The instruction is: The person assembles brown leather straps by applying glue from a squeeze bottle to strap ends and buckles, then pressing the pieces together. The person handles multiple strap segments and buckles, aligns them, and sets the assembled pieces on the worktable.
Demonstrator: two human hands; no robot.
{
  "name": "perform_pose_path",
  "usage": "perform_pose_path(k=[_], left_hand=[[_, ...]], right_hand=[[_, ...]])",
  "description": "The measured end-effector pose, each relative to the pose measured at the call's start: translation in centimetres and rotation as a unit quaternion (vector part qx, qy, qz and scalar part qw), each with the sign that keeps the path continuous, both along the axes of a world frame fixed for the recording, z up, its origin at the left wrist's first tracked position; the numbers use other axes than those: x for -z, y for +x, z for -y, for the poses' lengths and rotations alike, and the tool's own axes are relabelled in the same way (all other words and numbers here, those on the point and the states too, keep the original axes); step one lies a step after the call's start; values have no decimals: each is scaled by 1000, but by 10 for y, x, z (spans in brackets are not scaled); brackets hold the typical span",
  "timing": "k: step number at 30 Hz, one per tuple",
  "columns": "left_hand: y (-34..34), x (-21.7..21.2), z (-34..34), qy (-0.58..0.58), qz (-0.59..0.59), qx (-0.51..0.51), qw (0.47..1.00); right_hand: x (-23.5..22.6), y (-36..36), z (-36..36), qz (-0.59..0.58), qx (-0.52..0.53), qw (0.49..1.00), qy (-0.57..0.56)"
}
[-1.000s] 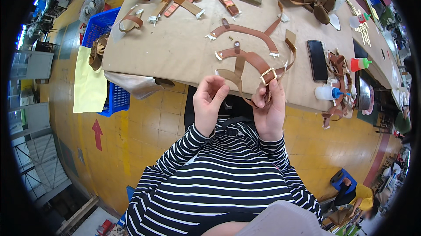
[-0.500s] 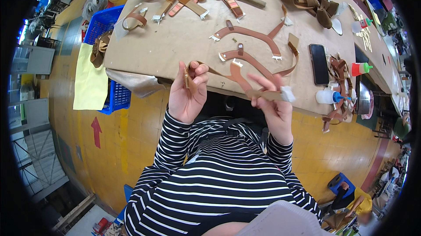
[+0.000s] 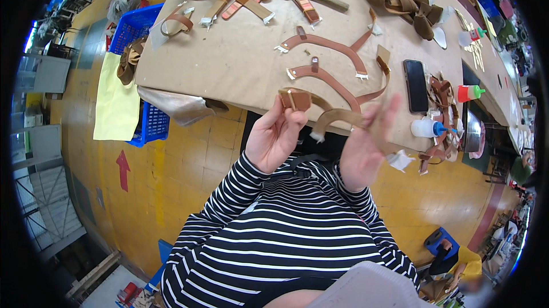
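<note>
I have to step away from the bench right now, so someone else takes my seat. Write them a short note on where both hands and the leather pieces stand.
Left hand: raised over the table edge, pinching the folded brown end of a leather strap between thumb and fingers.
Right hand: open, fingers spread and blurred, beside the strap's tan length; whether it touches it I cannot tell.
On the table: two curved brown straps just ahead, more strap pieces at the far edge, a black phone and a glue bottle to the right.
Done: the strap is in hand.
Left: several straps lie loose on the table.
</note>
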State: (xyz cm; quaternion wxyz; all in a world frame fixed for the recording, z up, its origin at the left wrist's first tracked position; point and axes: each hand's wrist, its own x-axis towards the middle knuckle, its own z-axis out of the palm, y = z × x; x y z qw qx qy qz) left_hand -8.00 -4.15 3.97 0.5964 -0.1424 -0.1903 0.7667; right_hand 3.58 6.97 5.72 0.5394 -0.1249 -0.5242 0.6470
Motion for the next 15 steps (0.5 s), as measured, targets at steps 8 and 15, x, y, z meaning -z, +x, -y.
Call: perform_pose_path(k=[8, 15], left_hand=[[1, -20, -5, -107, -378, -26, 919], [-5, -22, -2, -339, -523, -38, 781]], right_hand=[[-4, 1, 7, 422, 16, 824, 379], [3, -3, 6, 355, -131, 895, 236]])
